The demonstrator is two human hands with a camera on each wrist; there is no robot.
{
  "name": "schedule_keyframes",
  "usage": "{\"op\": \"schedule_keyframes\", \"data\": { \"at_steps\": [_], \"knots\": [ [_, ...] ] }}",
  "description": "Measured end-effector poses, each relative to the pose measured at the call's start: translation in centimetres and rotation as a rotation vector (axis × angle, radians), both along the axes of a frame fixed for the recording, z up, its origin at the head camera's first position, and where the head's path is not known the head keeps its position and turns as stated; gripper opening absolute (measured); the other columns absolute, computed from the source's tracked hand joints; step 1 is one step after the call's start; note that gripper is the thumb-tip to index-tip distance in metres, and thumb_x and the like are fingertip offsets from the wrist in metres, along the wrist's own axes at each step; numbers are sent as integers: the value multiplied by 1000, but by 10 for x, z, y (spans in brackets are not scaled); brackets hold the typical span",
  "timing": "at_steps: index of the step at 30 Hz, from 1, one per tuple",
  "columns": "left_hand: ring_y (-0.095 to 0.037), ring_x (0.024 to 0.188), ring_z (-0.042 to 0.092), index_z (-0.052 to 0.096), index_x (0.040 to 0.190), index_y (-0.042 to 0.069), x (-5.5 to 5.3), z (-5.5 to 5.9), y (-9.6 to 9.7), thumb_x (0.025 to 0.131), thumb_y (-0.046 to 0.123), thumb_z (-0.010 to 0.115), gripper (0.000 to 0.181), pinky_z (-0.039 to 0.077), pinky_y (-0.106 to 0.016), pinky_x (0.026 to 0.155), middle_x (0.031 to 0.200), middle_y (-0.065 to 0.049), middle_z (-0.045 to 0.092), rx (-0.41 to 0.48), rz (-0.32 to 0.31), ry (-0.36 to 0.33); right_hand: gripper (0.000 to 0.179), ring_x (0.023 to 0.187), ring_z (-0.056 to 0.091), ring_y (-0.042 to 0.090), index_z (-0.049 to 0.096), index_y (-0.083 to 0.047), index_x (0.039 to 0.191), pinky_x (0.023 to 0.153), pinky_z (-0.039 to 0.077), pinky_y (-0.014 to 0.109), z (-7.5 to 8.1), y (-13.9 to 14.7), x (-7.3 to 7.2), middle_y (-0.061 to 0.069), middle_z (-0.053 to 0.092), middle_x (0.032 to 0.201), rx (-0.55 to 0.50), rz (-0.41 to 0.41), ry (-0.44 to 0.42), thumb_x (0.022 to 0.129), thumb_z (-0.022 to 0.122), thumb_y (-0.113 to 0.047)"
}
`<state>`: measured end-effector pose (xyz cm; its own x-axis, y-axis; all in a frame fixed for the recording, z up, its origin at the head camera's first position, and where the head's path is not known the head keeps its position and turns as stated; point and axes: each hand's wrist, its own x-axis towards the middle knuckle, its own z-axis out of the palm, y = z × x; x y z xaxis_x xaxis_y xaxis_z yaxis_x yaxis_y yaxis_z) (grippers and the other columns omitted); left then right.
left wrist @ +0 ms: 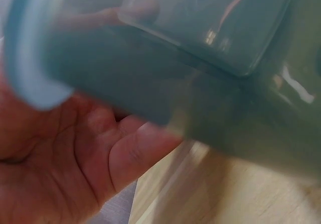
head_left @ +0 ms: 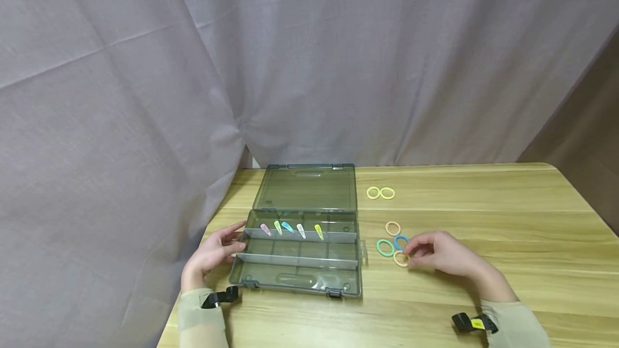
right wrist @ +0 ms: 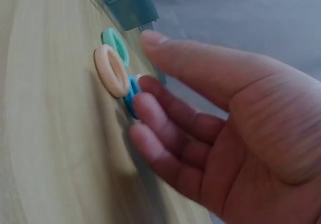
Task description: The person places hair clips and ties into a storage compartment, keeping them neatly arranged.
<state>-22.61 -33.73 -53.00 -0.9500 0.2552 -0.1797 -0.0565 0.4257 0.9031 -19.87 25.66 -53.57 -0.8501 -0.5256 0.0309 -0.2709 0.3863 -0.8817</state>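
Note:
A dark translucent compartment box [head_left: 296,286] lies with its lid folded back. My left hand [head_left: 213,254] rests against the box's left side, thumb and fingers at the wall; the left wrist view shows part of this hand hidden behind the plastic. To the right of the box, my right hand [head_left: 442,254] hovers by a group of ring-shaped hair ties, thumb and bent fingers apart. Nearest its fingertips is an orange hair tie [right wrist: 111,71], with a blue one [head_left: 401,238] and a green one [head_left: 379,249] beside it. Another orange hair tie [head_left: 393,222] lies just behind.
Several coloured snap hair clips [head_left: 287,227] lie in a row in the box's rear section. Two yellow hair ties [head_left: 387,187] sit side by side to the right of the lid [head_left: 306,189]. A grey curtain [head_left: 319,69] hangs behind the wooden table [head_left: 508,203].

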Motion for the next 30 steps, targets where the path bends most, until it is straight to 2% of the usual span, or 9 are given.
{"op": "schedule_keyframes", "data": {
  "at_steps": [4, 14, 25, 30],
  "knots": [
    [-39, 125, 64, 41, 164, 3, 1, -1, 0, 103, 10, 72, 69, 62, -42, 81, 154, -37, 48, 2, -4, -4, 17, 83, 68, 11, 78, -6, 105, 73, 58, 25, 0, 2, 1, 2, 75, 96, 46, 19, -10, 90, 87, -9],
    [-40, 125, 64, 40, 165, 4, 0, -1, 1, 102, 11, 73, 71, 62, -44, 83, 155, -37, 47, 13, -2, -16, 19, 84, 64, 9, 78, -12, 105, 74, 55, 25, -2, 2, 4, -3, 73, 96, 133, -15, -35, 89, 88, -14],
    [-41, 126, 64, 39, 165, 3, 0, -1, -1, 103, 9, 71, 69, 62, -45, 84, 155, -38, 45, 15, -14, -14, 17, 79, 61, 3, 79, -16, 98, 71, 53, 24, -5, -4, 4, -12, 70, 88, 197, -36, 96, 86, 90, -15],
    [-42, 127, 63, 38, 165, 1, 0, -2, -1, 103, 12, 72, 71, 62, -47, 85, 155, -39, 44, 21, -21, -10, 18, 79, 58, 2, 78, -16, 97, 70, 52, 24, -8, -6, 5, -12, 69, 88, 214, -41, 123, 85, 91, -13]
  ]
}}
